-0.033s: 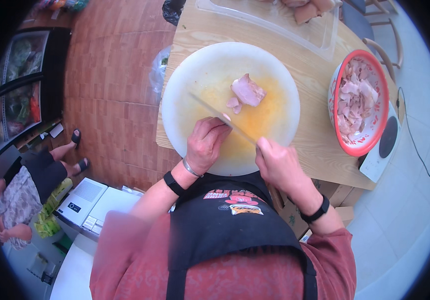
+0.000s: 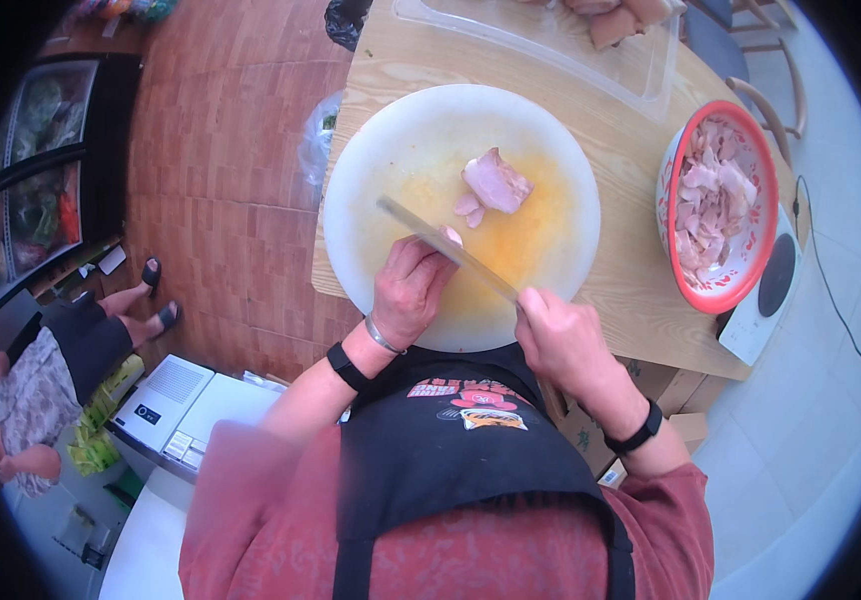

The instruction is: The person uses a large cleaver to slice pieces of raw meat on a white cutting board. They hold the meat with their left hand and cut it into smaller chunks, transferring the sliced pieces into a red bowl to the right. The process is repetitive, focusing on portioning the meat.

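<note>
My right hand [image 2: 566,335] is closed around the handle of a kitchen knife [image 2: 429,237]. Its blade slants up and left over a round white cutting board [image 2: 381,140], stained yellow in the middle. Bent fingers of my left hand [image 2: 413,290] press on a small piece of meat [image 2: 453,236] right beside the blade; most of that piece is hidden. Just beyond the blade lies a larger pink chunk of meat [image 2: 500,183], with thin meat slices [image 2: 468,208] touching its near left side.
A red-rimmed basin [image 2: 773,215] of sliced meat stands at the right, by a white hotplate [image 2: 754,330]. At the table's far side is a clear plastic tray [image 2: 541,62], with meat pieces [image 2: 619,22] near it. Another person [image 2: 46,370] is at the far left.
The knife has risen slightly off the meat and its blade has tilted, showing more of its flat side. My right hand has shifted a little right and nearer. My left hand stays in place.
</note>
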`<state>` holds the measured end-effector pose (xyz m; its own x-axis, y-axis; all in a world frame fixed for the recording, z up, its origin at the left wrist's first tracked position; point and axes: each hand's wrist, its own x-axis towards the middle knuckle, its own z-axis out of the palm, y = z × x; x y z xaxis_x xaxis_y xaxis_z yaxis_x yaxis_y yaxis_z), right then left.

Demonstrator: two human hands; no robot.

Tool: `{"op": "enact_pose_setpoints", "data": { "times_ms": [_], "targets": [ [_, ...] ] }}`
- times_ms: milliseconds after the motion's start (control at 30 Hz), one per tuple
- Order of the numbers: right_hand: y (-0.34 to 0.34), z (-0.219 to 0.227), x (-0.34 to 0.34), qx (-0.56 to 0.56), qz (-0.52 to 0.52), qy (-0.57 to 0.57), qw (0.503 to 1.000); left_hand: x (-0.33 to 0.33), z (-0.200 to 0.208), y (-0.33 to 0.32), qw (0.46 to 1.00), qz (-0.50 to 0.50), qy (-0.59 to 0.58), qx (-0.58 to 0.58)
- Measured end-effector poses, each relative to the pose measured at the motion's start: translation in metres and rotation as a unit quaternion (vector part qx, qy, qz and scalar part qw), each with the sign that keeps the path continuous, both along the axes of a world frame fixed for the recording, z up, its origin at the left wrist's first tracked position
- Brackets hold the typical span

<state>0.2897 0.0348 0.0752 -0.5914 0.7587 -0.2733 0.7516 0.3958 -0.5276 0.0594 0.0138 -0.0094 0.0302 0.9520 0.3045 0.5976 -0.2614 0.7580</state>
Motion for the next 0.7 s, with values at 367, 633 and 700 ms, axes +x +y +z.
{"op": "enact_pose_setpoints", "data": {
  "times_ms": [367, 633, 700],
  "targets": [
    [0.014, -0.034, -0.041, 0.002, -0.023, 0.012, 1.0, -0.002, -0.001, -0.001, 1.0, -0.011, 0.006, -0.018],
    [0.011, -0.022, -0.007, -0.002, -0.042, 0.06, 0.997, -0.004, -0.001, -0.002, 1.0, -0.01, -0.006, 0.003],
    [-0.003, 0.001, 0.003, -0.009, -0.009, 0.011, 1.0, -0.003, 0.0, -0.001, 1.0, -0.008, -0.008, 0.002]
  ]
}}
